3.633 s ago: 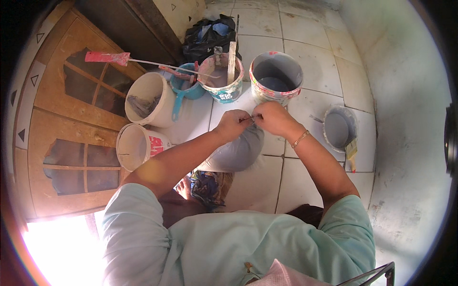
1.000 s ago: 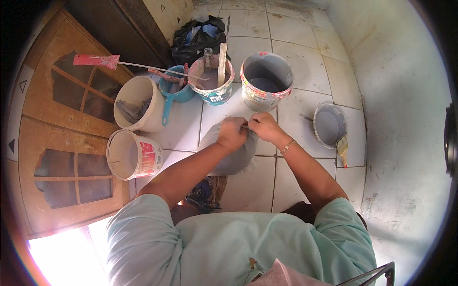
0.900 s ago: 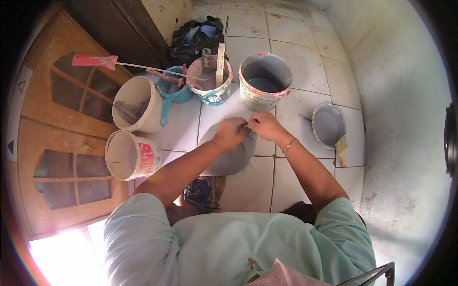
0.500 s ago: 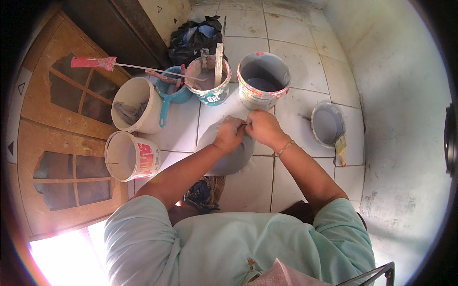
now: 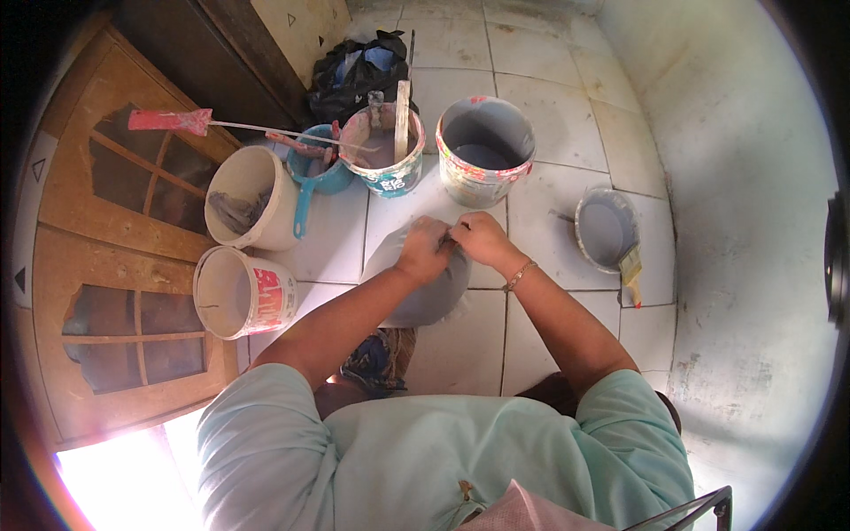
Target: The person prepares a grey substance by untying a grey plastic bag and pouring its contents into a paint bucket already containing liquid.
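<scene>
A: Where are the hands?

B: Two bare hands meet near the centre. The left hand (image 5: 424, 249) has a narrow grip, fingers curled around the gathered top of a rounded grey plastic bag (image 5: 436, 299). The right hand (image 5: 481, 239), with a bracelet (image 5: 521, 275) at its wrist, pinches the same spot, fingertips close against the left's. Exactly how the plastic runs between them is hidden.

A: And the bag?

B: On the white tiled floor (image 5: 456, 361), straight in front of the person, partly covered by the left hand and forearm.

A: What stands around it?

B: Just beyond the hands, a paint-smeared bucket (image 5: 482, 183), dark grey inside. Left of it, a teal-and-white bucket (image 5: 396, 179) with a wooden stick (image 5: 402, 122) upright in it, then a blue dipper (image 5: 303, 212). Farther left, a tall cream bucket (image 5: 279, 212) and a shorter one with a red patch (image 5: 273, 299). Well to the right, a brush (image 5: 629, 264) rests against a small pail (image 5: 631, 211) of grey paint.
</scene>
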`<state>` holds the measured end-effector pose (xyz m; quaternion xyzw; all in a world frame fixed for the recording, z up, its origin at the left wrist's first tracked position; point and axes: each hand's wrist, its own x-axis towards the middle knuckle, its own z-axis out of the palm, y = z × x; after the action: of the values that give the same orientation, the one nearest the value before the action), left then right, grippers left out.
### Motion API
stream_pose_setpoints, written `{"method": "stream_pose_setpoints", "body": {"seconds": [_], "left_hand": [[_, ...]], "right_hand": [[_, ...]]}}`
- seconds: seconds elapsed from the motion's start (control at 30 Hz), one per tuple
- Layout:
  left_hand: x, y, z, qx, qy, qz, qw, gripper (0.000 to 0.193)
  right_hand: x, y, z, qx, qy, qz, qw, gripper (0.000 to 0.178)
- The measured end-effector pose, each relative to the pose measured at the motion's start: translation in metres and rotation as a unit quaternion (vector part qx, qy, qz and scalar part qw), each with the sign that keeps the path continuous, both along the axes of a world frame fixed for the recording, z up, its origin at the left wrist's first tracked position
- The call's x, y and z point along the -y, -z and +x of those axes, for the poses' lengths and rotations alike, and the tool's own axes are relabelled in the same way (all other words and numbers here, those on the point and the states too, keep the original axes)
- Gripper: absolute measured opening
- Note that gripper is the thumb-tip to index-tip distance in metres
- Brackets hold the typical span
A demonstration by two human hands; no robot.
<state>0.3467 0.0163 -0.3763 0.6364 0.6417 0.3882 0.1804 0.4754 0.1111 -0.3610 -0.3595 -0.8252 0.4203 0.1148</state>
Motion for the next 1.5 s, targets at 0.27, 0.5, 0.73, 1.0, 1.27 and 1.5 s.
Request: {"method": "stream_pose_setpoints", "body": {"seconds": [0.27,0.5,0.73,1.0,1.27,1.5], "left_hand": [[-0.004,-0.001,-0.005,-0.058,0.023,-0.06,0.996,0.014],[-0.006,-0.005,-0.003,-0.046,0.007,-0.089,0.995,0.016],[-0.005,-0.019,0.001,-0.004,0.051,-0.062,0.997,0.017],[-0.006,-0.027,0.001,-0.019,0.064,-0.042,0.997,0.014],[-0.009,-0.015,0.005,-0.049,0.006,-0.047,0.998,0.014],[-0.014,-0.003,0.005,-0.053,-0.035,-0.068,0.996,0.014]], "right_hand": [[0.004,-0.008,-0.003,0.03,-0.008,-0.001,1.0,0.031],[-0.005,-0.01,0.007,0.042,-0.051,-0.059,0.996,0.031],[-0.011,-0.017,0.013,0.058,-0.029,-0.092,0.994,0.035],[-0.008,-0.011,0.018,0.05,-0.013,-0.052,0.997,0.029],[0.005,-0.015,0.01,0.044,-0.002,0.059,0.997,0.026],[0.0,-0.01,0.011,-0.011,0.005,0.028,1.0,0.025]]}}
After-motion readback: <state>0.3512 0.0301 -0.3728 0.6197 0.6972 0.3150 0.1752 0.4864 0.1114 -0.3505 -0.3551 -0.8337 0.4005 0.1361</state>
